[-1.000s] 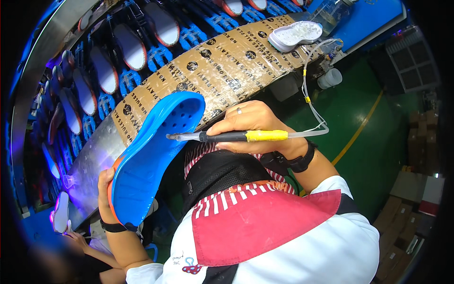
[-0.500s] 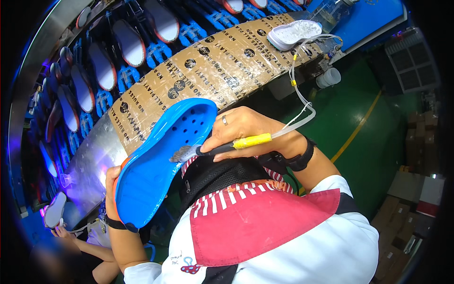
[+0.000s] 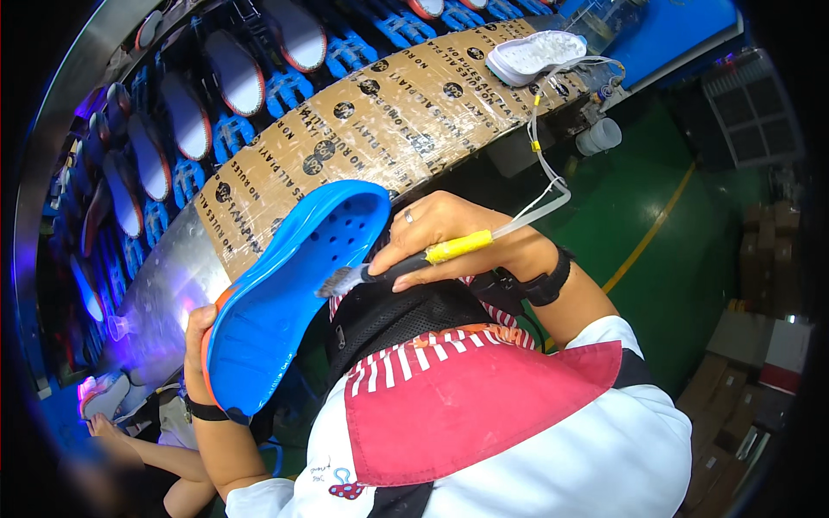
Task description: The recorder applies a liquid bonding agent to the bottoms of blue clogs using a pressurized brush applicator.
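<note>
Bristles (image 3: 331, 283) at glossy, curved sole (image 3: 276, 306)

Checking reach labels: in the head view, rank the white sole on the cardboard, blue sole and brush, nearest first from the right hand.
1. Brush, in the right hand
2. Blue sole, left, in the left hand
3. White sole, farther, upper right

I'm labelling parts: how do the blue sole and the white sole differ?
The left hand holds the blue sole up at a tilt; the white sole lies on the cardboard. The blue sole's inside looks mostly smooth, the white sole's lumpy. Both are elongated.
</note>
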### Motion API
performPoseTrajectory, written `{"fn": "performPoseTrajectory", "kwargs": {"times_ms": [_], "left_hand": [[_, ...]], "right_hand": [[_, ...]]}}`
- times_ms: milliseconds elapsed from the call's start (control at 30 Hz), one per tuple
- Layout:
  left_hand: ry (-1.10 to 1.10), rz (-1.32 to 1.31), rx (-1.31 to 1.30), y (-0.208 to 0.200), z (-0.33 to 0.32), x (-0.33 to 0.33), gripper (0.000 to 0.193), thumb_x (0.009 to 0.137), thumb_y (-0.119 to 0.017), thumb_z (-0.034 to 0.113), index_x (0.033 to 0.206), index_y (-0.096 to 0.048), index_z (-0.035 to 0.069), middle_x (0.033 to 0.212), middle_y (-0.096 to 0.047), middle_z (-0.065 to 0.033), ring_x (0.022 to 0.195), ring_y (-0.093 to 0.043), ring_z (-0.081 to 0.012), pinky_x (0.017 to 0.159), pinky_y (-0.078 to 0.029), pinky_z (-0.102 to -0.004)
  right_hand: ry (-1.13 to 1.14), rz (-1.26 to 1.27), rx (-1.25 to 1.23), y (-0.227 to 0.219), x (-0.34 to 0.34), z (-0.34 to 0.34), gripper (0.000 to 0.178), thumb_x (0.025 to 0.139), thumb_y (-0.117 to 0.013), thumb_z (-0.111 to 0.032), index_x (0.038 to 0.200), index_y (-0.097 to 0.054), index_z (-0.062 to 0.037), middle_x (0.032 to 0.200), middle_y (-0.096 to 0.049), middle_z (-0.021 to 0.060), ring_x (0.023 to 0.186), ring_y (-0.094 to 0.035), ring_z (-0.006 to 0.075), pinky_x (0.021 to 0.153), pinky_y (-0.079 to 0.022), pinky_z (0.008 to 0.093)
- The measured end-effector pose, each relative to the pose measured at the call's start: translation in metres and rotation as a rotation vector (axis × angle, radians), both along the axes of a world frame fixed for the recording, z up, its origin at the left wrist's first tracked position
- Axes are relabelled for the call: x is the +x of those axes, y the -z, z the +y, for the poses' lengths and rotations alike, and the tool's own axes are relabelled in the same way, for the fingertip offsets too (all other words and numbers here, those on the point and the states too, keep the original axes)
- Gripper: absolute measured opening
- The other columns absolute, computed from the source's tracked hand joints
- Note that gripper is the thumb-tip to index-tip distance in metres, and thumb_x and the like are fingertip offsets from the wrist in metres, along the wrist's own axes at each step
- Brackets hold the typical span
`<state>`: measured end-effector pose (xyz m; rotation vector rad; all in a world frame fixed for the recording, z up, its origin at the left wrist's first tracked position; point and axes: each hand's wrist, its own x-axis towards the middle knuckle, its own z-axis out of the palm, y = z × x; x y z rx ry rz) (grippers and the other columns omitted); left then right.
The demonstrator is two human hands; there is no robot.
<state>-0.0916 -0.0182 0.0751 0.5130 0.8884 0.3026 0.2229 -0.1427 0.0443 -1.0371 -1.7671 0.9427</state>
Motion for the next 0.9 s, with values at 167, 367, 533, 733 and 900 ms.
{"fn": "performPoseTrajectory", "kwargs": {"times_ms": [167,367,533,733,900], "left_hand": [[0.059,-0.090,0.006,-0.003,0.001,0.004,0.059,0.085,-0.051,0.039,0.126,-0.051,-0.003,0.111,-0.063,-0.0192,0.096,-0.063,-0.0293,0.088,-0.051,-0.0372],[-0.073,0.044,0.055,-0.004,-0.001,0.008,0.060,0.085,-0.052,0.040,0.127,-0.051,-0.002,0.110,-0.064,-0.0189,0.091,-0.065,-0.0299,0.084,-0.053,-0.0378],[0.028,0.027,0.085,0.002,0.003,0.005,0.060,0.085,-0.052,0.040,0.126,-0.051,-0.004,0.110,-0.064,-0.0193,0.092,-0.065,-0.0291,0.085,-0.053,-0.0362],[-0.116,0.078,0.108,-0.009,-0.009,0.033,0.061,0.086,-0.051,0.041,0.127,-0.050,-0.004,0.111,-0.063,-0.0197,0.094,-0.065,-0.0284,0.085,-0.053,-0.0363],[0.028,0.004,0.084,-0.004,0.001,0.029,0.061,0.088,-0.048,0.041,0.129,-0.049,-0.004,0.113,-0.063,-0.0195,0.097,-0.064,-0.0279,0.086,-0.053,-0.0360]], "right_hand": [[-0.033,-0.036,-0.005,-0.005,0.009,-0.005,0.025,0.074,-0.078,-0.013,0.097,-0.072,-0.0064,0.076,-0.067,0.0094,0.064,-0.059,0.0232,0.058,-0.047,0.0329],[0.049,-0.127,0.061,0.006,0.008,-0.005,0.029,0.073,-0.079,-0.014,0.100,-0.071,-0.0094,0.076,-0.067,0.0065,0.065,-0.060,0.0236,0.061,-0.048,0.0323],[0.052,-0.021,0.061,-0.004,0.004,-0.006,0.028,0.074,-0.078,-0.014,0.101,-0.072,-0.0103,0.075,-0.066,0.0101,0.063,-0.060,0.0273,0.060,-0.048,0.0336],[0.064,-0.256,0.179,-0.004,-0.007,-0.008,0.020,0.075,-0.075,-0.017,0.093,-0.069,-0.0110,0.071,-0.062,0.0086,0.066,-0.061,0.0268,0.060,-0.050,0.0361],[0.093,-0.279,0.238,-0.012,-0.008,-0.010,0.029,0.068,-0.079,-0.007,0.096,-0.071,-0.0122,0.068,-0.058,0.0032,0.061,-0.058,0.0201,0.057,-0.050,0.0299]]}}
